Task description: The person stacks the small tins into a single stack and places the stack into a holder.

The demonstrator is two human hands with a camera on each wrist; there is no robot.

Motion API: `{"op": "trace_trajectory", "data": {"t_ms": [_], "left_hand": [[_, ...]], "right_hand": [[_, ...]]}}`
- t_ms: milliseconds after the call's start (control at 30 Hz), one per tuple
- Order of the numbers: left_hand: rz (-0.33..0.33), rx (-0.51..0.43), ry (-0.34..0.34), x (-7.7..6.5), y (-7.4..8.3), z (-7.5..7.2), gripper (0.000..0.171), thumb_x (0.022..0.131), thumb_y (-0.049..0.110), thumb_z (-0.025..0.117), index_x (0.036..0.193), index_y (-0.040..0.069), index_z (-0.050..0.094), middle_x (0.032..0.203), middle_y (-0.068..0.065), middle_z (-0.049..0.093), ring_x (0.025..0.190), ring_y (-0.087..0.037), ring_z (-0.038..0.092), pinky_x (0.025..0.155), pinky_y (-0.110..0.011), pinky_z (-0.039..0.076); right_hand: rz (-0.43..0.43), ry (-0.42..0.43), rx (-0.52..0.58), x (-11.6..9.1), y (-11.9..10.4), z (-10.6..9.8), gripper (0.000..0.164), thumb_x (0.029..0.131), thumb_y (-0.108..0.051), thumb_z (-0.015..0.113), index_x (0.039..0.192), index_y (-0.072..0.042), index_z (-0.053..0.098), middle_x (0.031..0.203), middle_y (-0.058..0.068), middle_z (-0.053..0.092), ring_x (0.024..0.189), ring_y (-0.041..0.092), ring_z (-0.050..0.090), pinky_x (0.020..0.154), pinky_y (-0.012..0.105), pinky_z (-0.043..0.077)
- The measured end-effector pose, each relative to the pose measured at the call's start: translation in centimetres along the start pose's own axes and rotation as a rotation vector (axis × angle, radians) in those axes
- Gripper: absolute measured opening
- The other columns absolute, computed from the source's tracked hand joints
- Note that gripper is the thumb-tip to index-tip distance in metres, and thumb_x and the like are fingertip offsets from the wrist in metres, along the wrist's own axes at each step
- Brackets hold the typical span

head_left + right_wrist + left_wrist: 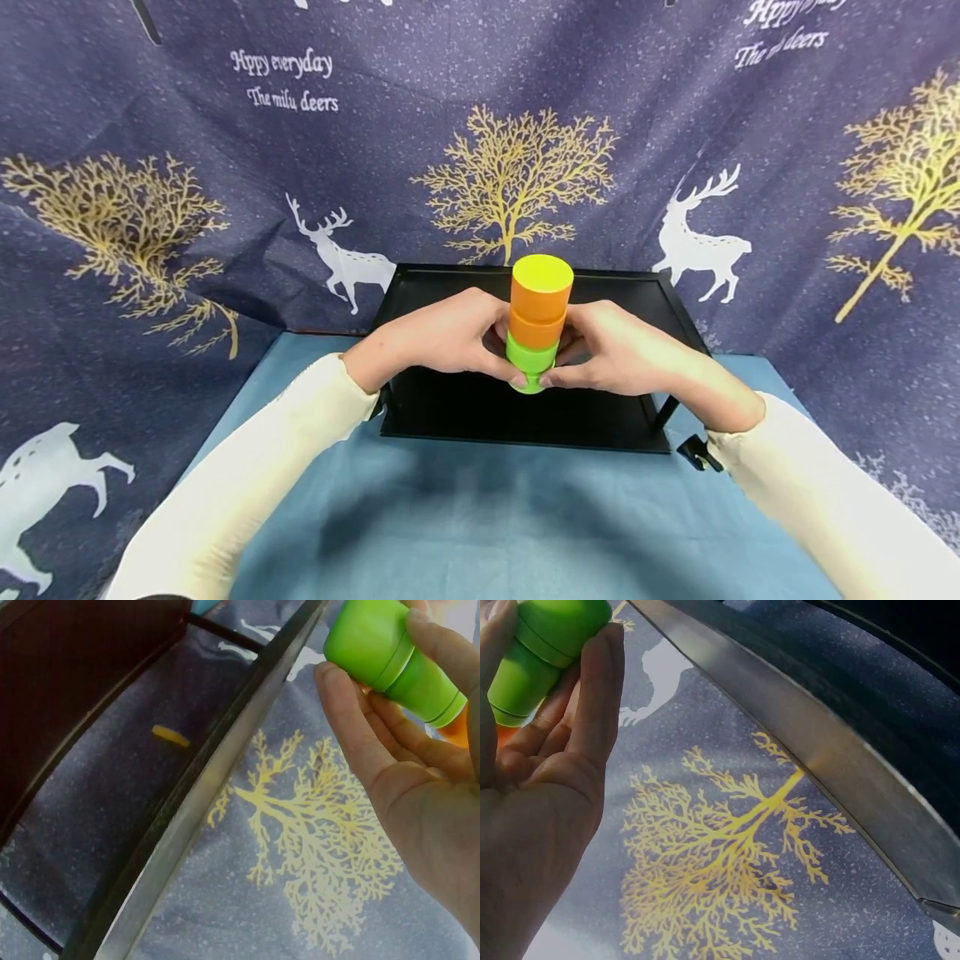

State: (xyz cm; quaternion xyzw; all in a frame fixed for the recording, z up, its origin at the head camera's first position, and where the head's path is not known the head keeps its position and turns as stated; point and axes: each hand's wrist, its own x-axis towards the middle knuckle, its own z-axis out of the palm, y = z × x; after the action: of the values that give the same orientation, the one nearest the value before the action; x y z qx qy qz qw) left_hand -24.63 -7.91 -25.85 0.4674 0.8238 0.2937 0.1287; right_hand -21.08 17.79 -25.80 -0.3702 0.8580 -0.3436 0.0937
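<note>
A stack of cups (538, 321) stands upright between my two hands, in front of a black shelf-like board. Its flat top face is yellow, the upper pieces are orange and the lower ones green. My left hand (468, 333) grips it from the left, thumb near the bottom. From the right, my right hand (618, 350) holds it the same way, both thumbs low on the green part. The left wrist view shows my fingers against the green cups (547, 645); the right wrist view shows the green cups (375, 645) between thumb and fingers. Whether the bottom touches anything is hidden.
The black board (465, 408) with a raised rim spans the table behind and below the stack. A small black clip-like piece (697, 452) sits by its right corner. Blue cloth (480, 508) covers the table; a patterned dark curtain (375, 142) hangs behind.
</note>
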Motion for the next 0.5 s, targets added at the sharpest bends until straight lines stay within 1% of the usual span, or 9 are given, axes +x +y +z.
{"op": "trace_trajectory", "data": {"t_ms": [233,367,500], "left_hand": [[-0.020,0.012,0.003,0.8,-0.5,-0.9,0.046,0.087,0.033,0.090,0.124,0.013,0.073,0.104,0.010,0.078,0.093,-0.006,0.074,0.090,-0.026,0.060],[-0.033,0.012,0.002,1.3,-1.0,-1.2,0.045,0.087,0.032,0.090,0.124,0.013,0.073,0.103,0.009,0.078,0.093,-0.007,0.074,0.089,-0.027,0.060],[-0.039,0.007,0.005,1.9,-1.4,-1.4,0.043,0.088,0.032,0.090,0.123,0.014,0.073,0.101,0.009,0.078,0.092,-0.008,0.074,0.089,-0.027,0.060]], "right_hand": [[0.029,-0.006,-0.008,0.8,0.5,-0.9,0.050,0.090,-0.012,0.087,0.133,-0.003,0.063,0.118,0.007,0.075,0.101,0.018,0.077,0.089,0.032,0.063],[0.043,-0.011,-0.005,1.3,0.9,-1.2,0.049,0.090,-0.011,0.086,0.132,-0.002,0.062,0.117,0.008,0.076,0.101,0.019,0.077,0.089,0.032,0.063],[0.054,-0.005,-0.028,1.7,1.2,-1.4,0.049,0.090,-0.010,0.086,0.132,-0.002,0.063,0.114,0.008,0.077,0.100,0.020,0.077,0.089,0.034,0.063]]}}
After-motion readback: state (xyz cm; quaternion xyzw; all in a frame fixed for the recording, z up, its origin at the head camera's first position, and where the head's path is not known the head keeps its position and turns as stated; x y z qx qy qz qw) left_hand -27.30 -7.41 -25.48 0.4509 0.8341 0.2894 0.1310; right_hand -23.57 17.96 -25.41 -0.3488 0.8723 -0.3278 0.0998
